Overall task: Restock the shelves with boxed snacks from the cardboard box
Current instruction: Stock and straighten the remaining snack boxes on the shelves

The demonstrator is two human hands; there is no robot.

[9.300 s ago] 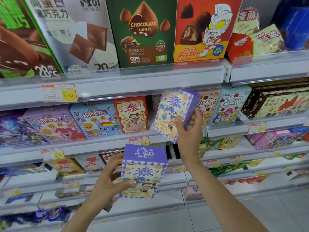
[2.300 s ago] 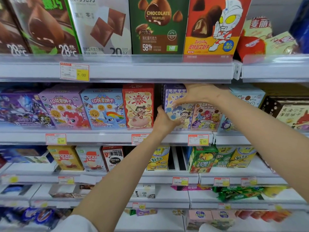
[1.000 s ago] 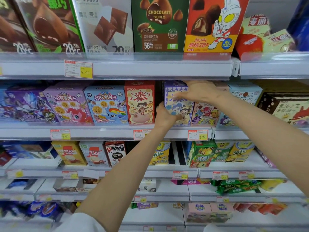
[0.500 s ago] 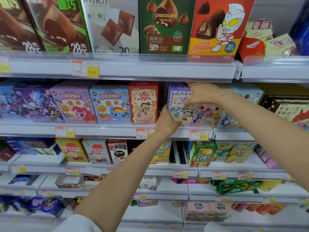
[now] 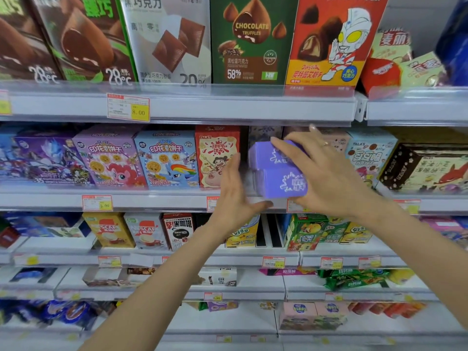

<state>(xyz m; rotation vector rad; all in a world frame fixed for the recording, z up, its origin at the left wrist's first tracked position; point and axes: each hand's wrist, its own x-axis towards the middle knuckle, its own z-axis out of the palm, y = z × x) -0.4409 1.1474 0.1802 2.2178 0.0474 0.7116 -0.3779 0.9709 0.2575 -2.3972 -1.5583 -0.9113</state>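
Restocking, middle shelf (image 5: pixel 157 198). Half a second ago the purple snack boxes (image 5: pixel 281 182) stood upright in their slot, printed fronts outward; they are now tipped so that their plain purple tops face the camera, one above the other, at the shelf's front lip between the red box (image 5: pixel 217 158) and the pale box (image 5: pixel 339 144). The right hand (image 5: pixel 326 178) holds both, fingers spread and curled over them from the right. The left hand (image 5: pixel 233 196) is flat and wide just beside their left side, thumb under the lower box; contact cannot be told. The placement is probably being redone, not finished, perhaps to lay the boxes flat. A further purple box (image 5: pixel 264 134) shows behind them. The aisle rack carries chocolate boxes (image 5: pixel 249 39) above, coffee boxes (image 5: pixel 149 231) below, and price tags (image 5: pixel 128 107) along the rails. The cardboard box is out of view.
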